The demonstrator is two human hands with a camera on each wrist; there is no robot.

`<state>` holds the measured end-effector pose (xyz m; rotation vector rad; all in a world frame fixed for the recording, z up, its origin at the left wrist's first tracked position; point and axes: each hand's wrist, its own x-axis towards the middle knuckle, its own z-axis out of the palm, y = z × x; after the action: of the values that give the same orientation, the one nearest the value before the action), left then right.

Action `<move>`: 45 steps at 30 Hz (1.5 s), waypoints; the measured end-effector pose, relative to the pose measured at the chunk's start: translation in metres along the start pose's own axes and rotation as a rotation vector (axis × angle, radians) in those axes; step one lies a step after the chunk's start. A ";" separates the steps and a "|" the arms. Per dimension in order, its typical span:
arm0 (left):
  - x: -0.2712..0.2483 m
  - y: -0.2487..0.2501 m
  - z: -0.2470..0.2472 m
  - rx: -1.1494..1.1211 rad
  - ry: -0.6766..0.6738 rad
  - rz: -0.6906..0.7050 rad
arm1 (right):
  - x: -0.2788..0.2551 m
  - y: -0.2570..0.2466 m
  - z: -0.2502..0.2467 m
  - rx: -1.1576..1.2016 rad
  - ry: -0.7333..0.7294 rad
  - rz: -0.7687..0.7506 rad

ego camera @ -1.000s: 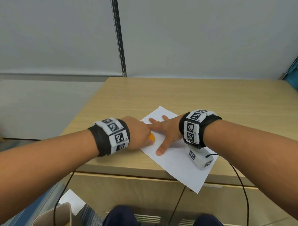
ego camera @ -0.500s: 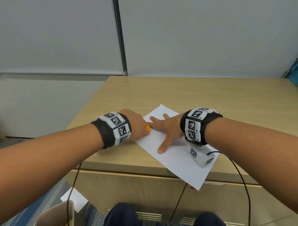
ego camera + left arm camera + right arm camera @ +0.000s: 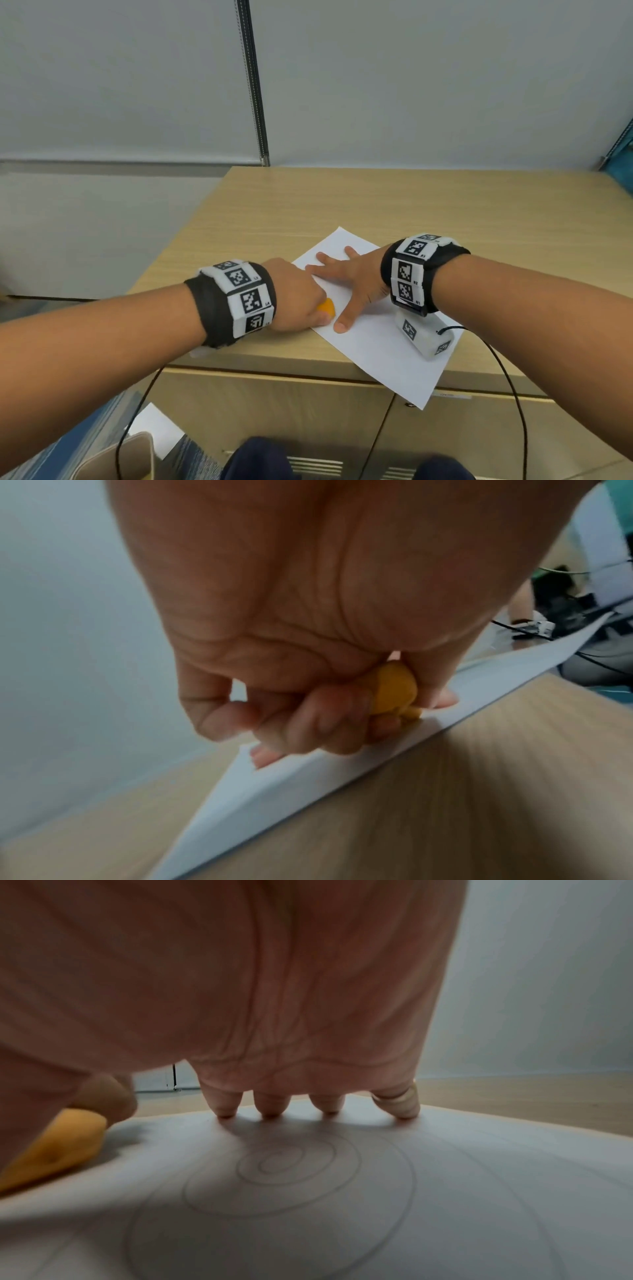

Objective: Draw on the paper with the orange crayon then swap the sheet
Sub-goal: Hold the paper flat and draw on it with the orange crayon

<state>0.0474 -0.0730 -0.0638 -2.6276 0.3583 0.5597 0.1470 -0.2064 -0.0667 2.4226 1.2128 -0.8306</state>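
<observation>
A white sheet of paper [image 3: 380, 346] lies slanted on the wooden desk [image 3: 342, 205], its near corner hanging over the front edge. My left hand [image 3: 301, 301] grips a stubby orange crayon [image 3: 326, 306] in curled fingers, its tip down on the sheet's left edge. The left wrist view shows the crayon [image 3: 394, 688] wrapped by fingers against the paper [image 3: 308, 777]. My right hand [image 3: 346, 277] lies flat on the sheet with fingers spread. Under the palm, the right wrist view shows faint spiral lines on the paper [image 3: 342, 1218] and the crayon [image 3: 55, 1153] at the left.
A white tagged camera block [image 3: 424, 335] under my right wrist rests on the sheet, with a black cable [image 3: 510, 377] trailing off the desk front. Another sheet [image 3: 154, 428] and a beige bin [image 3: 113, 459] sit on the floor at lower left. Wall behind the desk.
My left hand with the crayon moved away along the sheet's left edge, then came back toward me. The right hand stayed flat on the paper.
</observation>
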 end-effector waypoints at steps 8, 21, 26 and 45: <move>-0.017 -0.014 0.010 -0.134 0.027 0.055 | -0.010 0.008 -0.013 0.001 0.043 -0.030; -0.022 -0.027 0.021 -0.294 0.079 0.151 | 0.003 0.001 -0.019 0.115 0.083 -0.097; -0.024 -0.040 0.031 -0.376 0.061 0.203 | 0.005 -0.003 -0.013 0.068 0.042 -0.039; 0.004 -0.023 0.011 -0.192 -0.078 0.007 | -0.002 -0.020 -0.021 -0.003 -0.015 0.104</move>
<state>0.0549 -0.0479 -0.0667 -2.7779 0.3027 0.7293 0.1377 -0.1849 -0.0490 2.4486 1.0722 -0.8141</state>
